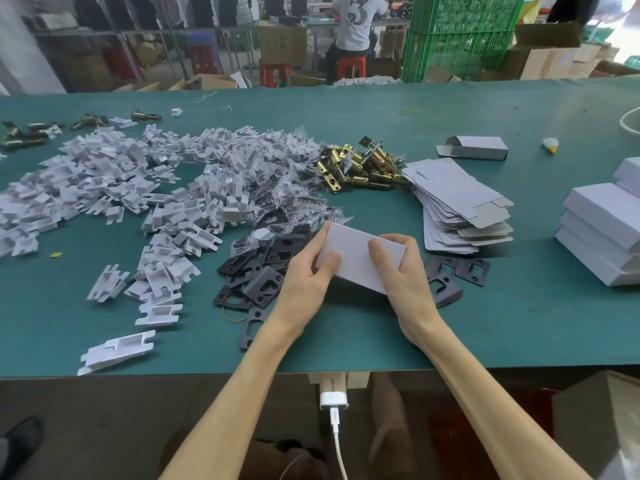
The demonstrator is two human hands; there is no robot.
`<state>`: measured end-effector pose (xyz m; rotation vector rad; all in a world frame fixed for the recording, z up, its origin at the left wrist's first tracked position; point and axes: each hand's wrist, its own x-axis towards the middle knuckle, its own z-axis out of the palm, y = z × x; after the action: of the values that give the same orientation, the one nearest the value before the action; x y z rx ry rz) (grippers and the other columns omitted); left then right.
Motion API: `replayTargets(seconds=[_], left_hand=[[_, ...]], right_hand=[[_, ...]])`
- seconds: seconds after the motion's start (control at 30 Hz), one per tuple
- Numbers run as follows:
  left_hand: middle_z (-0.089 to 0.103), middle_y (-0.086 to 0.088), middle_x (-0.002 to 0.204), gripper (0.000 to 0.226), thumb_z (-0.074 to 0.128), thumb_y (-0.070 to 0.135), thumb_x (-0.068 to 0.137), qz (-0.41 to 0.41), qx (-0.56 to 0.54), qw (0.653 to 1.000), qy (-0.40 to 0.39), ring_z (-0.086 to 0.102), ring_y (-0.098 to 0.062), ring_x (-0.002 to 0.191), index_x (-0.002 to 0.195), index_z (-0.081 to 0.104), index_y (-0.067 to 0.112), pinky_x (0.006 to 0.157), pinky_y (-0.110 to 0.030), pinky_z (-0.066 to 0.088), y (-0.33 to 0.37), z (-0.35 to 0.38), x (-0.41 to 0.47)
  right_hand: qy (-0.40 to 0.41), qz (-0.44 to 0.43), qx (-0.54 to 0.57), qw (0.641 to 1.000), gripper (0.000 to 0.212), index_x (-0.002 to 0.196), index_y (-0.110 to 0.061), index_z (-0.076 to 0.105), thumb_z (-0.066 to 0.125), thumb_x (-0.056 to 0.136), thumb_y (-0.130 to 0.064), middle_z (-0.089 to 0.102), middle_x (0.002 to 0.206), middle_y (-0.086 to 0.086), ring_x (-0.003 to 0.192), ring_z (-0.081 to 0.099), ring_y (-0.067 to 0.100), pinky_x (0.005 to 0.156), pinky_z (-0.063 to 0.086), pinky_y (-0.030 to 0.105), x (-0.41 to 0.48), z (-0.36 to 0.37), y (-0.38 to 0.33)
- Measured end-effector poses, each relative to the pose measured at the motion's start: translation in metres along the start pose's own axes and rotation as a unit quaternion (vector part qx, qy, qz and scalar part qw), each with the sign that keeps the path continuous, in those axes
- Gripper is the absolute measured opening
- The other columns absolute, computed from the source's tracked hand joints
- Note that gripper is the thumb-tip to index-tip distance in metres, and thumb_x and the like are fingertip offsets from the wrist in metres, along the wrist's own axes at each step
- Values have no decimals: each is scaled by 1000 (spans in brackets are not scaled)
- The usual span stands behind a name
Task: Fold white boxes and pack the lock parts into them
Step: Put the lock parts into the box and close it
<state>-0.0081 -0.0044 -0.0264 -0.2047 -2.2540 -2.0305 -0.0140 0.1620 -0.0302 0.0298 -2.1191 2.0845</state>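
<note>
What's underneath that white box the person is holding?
Black plates on the green table show on either side of the white box. What lies directly beneath it is hidden by the box, the left hand and the right hand.

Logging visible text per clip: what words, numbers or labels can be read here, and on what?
"3": back of the seated person's white shirt; marks above it too blurred.
Print on the beige device under the table edge: too small to read.
No text on the white box.
</note>
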Motion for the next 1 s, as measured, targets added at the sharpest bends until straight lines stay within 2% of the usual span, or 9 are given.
replayTargets(seconds=[0.13,0.27,0.43,0.5,0.6,0.7,0.77,0.87,1.0], left_hand=[[67,11,137,50,58,16,107,4,-36,999,16,64,-5,120,154,48,26,106,-27,50,0,0,1],[67,7,139,47,56,20,108,9,-45,999,27,64,-12,123,153,51,29,108,-35,52,1,0,2],[64,8,143,44,55,17,108,4,-55,998,37,60,-17,131,146,53,40,115,-52,45,0,-1,2],[58,-4,151,44,57,19,107,6,-43,999,31,52,-25,142,147,54,38,118,-56,41,0,-2,1],[60,-8,149,43,60,22,105,5,-51,998,21,55,-29,138,146,56,32,114,-57,45,1,-1,0],[71,0,134,37,65,27,101,1,-64,998,21,66,-17,121,136,65,37,101,-40,57,6,0,-3],[74,3,127,34,69,32,96,0,-71,997,14,69,-12,112,128,71,42,89,-29,59,10,0,-5],[76,-2,122,32,69,34,95,-4,-75,997,-2,73,-16,103,127,74,37,80,-29,62,11,1,-6],[77,-9,117,33,53,29,108,-4,-67,998,-18,77,-30,96,133,70,18,75,-35,65,10,5,-5]], right_hand=[[-24,6,24,999,61,129,-25,45,75,82,-48,59,114,-6,89,65,-6,73,54,17,0,-1,-2],[-39,7,0,999,72,133,-24,40,78,76,-49,56,115,-9,91,62,-10,78,53,17,-2,1,-6],[-23,-45,-100,994,78,143,-20,37,83,82,-37,45,130,0,118,49,9,101,41,17,-5,6,-11],[9,-112,-196,974,78,142,-16,45,84,80,-41,43,133,2,125,41,14,107,35,24,-8,9,-14],[6,-220,-392,893,73,142,-17,52,74,84,-56,49,138,3,132,37,22,109,27,37,-15,10,-18],[-66,-244,-453,855,84,153,-19,40,66,87,-63,44,146,4,133,40,23,107,29,39,-19,6,-22],[-98,-255,-488,829,83,155,-22,34,68,88,-57,38,150,7,133,40,27,104,35,42,-21,1,-26],[-110,-248,-506,819,72,153,-25,36,66,92,-46,42,145,8,126,45,31,99,40,44,-24,-9,-31],[-99,-231,-516,819,64,152,-19,42,61,96,-45,46,145,14,125,46,33,103,40,44,-16,-40,-44]])
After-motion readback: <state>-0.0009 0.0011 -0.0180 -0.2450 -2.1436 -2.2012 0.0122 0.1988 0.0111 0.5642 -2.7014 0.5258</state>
